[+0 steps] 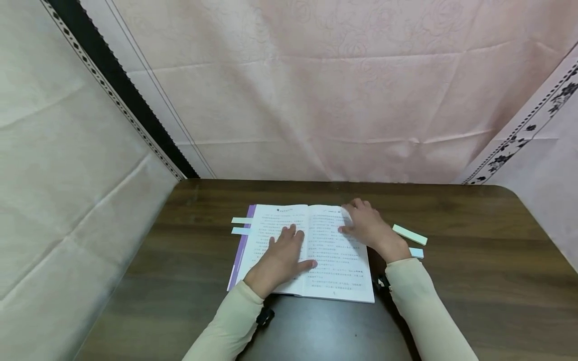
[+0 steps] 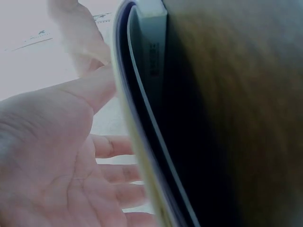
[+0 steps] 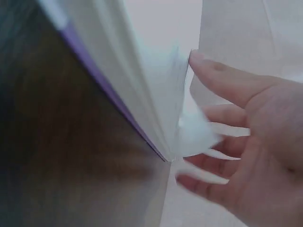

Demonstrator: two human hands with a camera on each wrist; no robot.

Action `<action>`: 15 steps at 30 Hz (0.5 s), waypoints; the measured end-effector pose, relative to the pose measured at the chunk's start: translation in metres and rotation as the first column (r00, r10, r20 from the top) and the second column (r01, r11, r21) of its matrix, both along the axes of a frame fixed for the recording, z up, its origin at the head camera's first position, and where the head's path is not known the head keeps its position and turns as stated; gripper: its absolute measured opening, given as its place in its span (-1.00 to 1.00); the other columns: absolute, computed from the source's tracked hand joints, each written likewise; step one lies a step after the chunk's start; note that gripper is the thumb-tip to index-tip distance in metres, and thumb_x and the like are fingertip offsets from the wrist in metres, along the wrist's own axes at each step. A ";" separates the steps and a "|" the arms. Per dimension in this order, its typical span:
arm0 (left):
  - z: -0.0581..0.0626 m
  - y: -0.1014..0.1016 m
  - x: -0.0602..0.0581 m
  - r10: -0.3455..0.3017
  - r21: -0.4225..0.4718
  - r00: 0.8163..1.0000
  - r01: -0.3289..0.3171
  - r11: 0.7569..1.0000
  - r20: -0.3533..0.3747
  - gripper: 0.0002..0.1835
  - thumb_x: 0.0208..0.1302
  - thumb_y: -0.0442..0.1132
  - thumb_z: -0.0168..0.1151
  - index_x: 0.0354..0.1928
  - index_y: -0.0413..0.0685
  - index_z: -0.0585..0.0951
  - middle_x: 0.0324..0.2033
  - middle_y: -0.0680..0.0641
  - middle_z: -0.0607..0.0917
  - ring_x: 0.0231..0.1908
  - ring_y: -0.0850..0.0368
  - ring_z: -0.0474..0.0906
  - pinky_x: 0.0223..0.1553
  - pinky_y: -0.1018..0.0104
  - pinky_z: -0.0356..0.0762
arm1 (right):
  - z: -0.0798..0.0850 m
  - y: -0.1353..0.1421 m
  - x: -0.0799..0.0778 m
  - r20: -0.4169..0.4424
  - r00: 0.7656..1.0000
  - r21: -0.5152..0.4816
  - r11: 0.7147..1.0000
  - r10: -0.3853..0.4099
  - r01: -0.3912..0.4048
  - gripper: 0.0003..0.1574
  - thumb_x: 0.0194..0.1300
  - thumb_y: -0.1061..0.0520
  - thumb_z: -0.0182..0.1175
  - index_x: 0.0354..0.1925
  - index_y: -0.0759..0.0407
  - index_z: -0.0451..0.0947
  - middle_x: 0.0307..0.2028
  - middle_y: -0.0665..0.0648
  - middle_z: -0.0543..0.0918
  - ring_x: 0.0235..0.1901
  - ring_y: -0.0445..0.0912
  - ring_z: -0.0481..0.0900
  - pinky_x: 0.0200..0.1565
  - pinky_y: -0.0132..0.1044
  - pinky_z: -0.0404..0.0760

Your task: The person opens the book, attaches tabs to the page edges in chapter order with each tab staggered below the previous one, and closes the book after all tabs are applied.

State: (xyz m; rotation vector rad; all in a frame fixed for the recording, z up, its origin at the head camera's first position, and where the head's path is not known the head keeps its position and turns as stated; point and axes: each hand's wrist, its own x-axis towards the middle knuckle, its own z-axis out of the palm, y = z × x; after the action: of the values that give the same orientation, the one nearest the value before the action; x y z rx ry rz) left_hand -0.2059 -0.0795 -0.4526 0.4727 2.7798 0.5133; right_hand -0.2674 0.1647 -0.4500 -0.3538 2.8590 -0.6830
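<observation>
An open book [image 1: 334, 271] with lines of print lies on the wooden table, its purple cover [image 1: 239, 263] showing along the left edge. My left hand [image 1: 281, 258] rests spread over the left page, its thumb reaching across the fold. At the upper right corner of the right page is my right hand [image 1: 368, 224]. In the right wrist view, a page corner [image 3: 196, 135] stands lifted and covers some fingertips. My right thumb [image 3: 222, 78] touches the page edge, with the other fingers spread apart from it. The left wrist view shows my left palm [image 2: 52, 156] beyond the book's edge.
Pale green and blue tabs stick out at the left, such as the green tab [image 1: 241, 220]. At the right lie a green strip [image 1: 410, 234] and a blue strip [image 1: 416, 252]. Pale cloth [image 1: 316, 100] hangs behind the table [image 1: 487, 260].
</observation>
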 end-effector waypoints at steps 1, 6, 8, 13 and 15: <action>0.000 0.000 0.000 0.001 0.001 1.000 -0.001 1.000 0.001 -0.08 0.37 0.14 0.43 0.55 -0.29 0.33 0.60 -0.37 0.18 0.61 -0.32 0.03 0.49 -0.42 0.08 | 0.001 0.002 -0.001 -0.007 1.000 -0.046 0.999 -0.020 0.019 -0.08 0.48 0.07 0.35 0.60 0.30 0.19 0.53 0.45 0.26 0.49 0.35 0.25 0.42 0.34 0.30; 0.001 0.002 -0.001 0.015 0.005 1.000 -0.015 1.000 0.006 -0.07 0.37 0.13 0.43 0.55 -0.29 0.31 0.60 -0.37 0.18 0.62 -0.31 0.02 0.51 -0.39 0.06 | 0.009 0.018 -0.002 0.042 0.991 -0.356 0.925 -0.129 0.136 -0.05 0.56 0.07 0.24 0.65 0.30 0.01 0.33 0.44 0.52 0.17 0.21 0.60 0.19 0.16 0.59; 0.002 0.003 -0.001 0.023 -0.002 1.000 -0.023 1.000 0.005 -0.07 0.38 0.13 0.43 0.56 -0.29 0.31 0.60 -0.36 0.17 0.62 -0.30 0.02 0.52 -0.39 0.05 | 0.011 0.022 0.002 0.123 0.981 -0.476 0.859 -0.148 0.190 -0.10 0.60 0.01 0.19 0.64 0.29 0.04 0.22 0.40 0.61 0.04 0.14 0.65 0.12 0.07 0.64; 0.003 0.004 0.001 0.036 -0.022 0.999 -0.036 0.999 0.012 -0.06 0.37 0.13 0.44 0.57 -0.29 0.30 0.61 -0.35 0.17 0.62 -0.30 0.01 0.52 -0.39 0.04 | 0.004 0.020 0.024 0.374 0.912 -0.602 0.704 -0.168 0.376 -0.34 0.67 -0.03 0.08 0.49 0.33 0.33 0.07 0.28 0.71 -0.10 -0.04 0.72 -0.01 -0.17 0.70; 0.003 0.004 0.002 0.029 -0.024 1.000 -0.028 0.999 0.011 -0.06 0.37 0.13 0.44 0.56 -0.29 0.30 0.61 -0.35 0.17 0.62 -0.30 0.01 0.51 -0.39 0.05 | -0.002 0.015 0.035 0.422 0.884 -0.573 0.697 -0.199 0.430 -0.40 0.67 -0.03 0.09 0.41 0.35 0.43 -0.03 0.22 0.76 -0.19 -0.10 0.73 -0.11 -0.25 0.68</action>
State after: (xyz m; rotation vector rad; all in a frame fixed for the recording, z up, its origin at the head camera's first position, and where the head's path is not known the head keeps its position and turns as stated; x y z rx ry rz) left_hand -0.2038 -0.0755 -0.4496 0.4243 2.7821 0.4869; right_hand -0.2329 0.1801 -0.4515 0.1881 2.2764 -1.6527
